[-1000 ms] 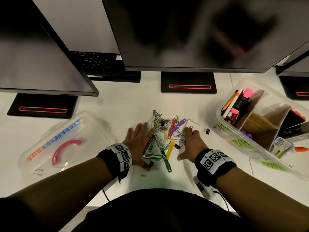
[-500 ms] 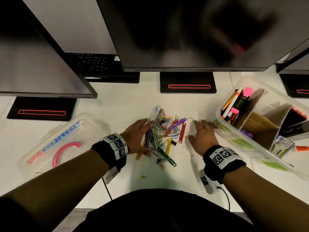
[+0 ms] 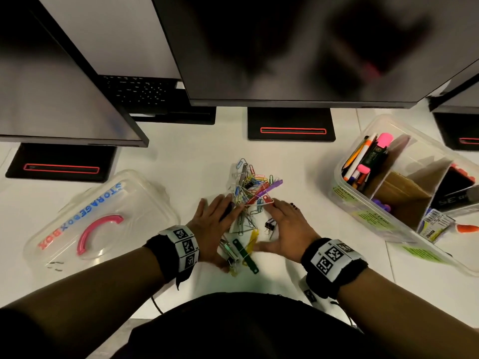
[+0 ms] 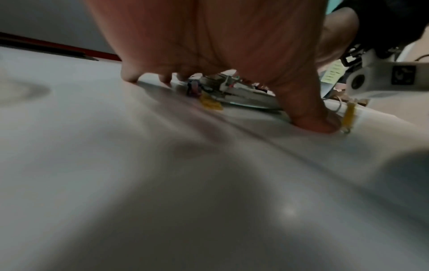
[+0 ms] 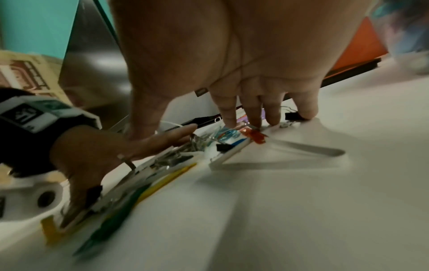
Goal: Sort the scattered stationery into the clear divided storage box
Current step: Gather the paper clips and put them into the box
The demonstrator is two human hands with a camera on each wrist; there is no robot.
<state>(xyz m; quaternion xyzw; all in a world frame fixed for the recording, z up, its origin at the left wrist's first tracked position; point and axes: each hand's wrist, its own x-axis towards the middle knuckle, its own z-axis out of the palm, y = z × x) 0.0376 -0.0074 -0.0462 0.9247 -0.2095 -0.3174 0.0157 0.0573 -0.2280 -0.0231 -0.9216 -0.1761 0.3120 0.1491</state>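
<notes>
Both hands lie flat on the desk, one on each side of the pile of clips [image 3: 248, 203]. That pile, a tangle of coloured paper clips, small black binder clips and long plastic fastener strips, sits on the white desk [image 3: 181, 156] between them, right in front of the person.

Left hand [image 3: 215, 226]: fingers straight and slightly spread, palm down, its inner edge pressing the pile's left side, with the thumb [image 4: 311, 117] planted on the desk next to a yellow strip [image 3: 252, 240]. It holds nothing. Right hand [image 3: 287, 229]: fingers straight too, their tips resting on the clips by a red strip [image 5: 254, 135], thumb reaching toward the green strip [image 3: 245, 255]; it touches the pile and grips none of it.

The step in hand looks like herding the loose clips into 1 tight heap. To do it well, I would keep both palms low and sweep inward together, so thin wire clips cannot slip under the fingers. The strips nearest the person lie outside the main tangle and need drawing in as well. Once bunched, the heap should be scooped with both hands cupped, since the clips are linked loosely and will likely shed strays if pinched from 1 side.

The clear divided storage box [image 3: 344, 182] stands well apart on the right, already holding pens and highlighters [image 3: 368, 161] in its far section. Its lid [image 3: 103, 213], with a pink handle, lies on the left. Dark monitors [image 3: 285, 47] stand behind.
</notes>
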